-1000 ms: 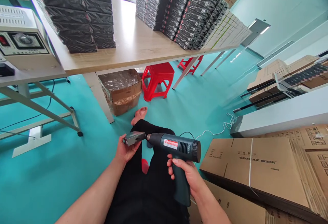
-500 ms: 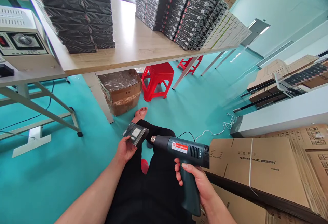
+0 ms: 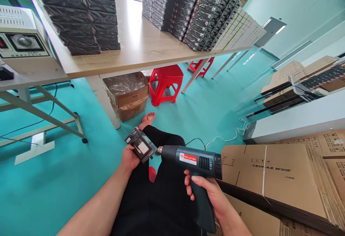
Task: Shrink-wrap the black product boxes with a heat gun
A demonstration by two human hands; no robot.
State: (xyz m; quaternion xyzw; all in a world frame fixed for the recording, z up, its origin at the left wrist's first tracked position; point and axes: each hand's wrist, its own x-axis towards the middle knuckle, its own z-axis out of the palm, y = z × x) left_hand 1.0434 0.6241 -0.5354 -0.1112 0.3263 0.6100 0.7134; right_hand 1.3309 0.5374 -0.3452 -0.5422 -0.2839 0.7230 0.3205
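Observation:
My right hand (image 3: 205, 189) is wrapped round the grip of a dark green heat gun (image 3: 191, 157), which bears a red and white label. Its metal nozzle points left, close to a small black printed box (image 3: 141, 144). That box sits in my left hand (image 3: 131, 158), gripped by its lower left edge with the thumb on top. A pale picture shows on the box's upturned face. Both hands are above my black-trousered legs. The fingers under the box are mostly hidden.
Stacks of film-wrapped black boxes (image 3: 206, 14) stand on the wooden table (image 3: 134, 54). Beneath it are a red stool (image 3: 166, 85) and a carton (image 3: 129, 101) holding clear film. Flat cardboard cartons (image 3: 283, 178) are piled at my right. A machine with a dial (image 3: 25, 43) stands at left.
My left hand has turned and tilted the box, so its printed face and side show more. The heat gun has shifted slightly downward, its nozzle still near the box.

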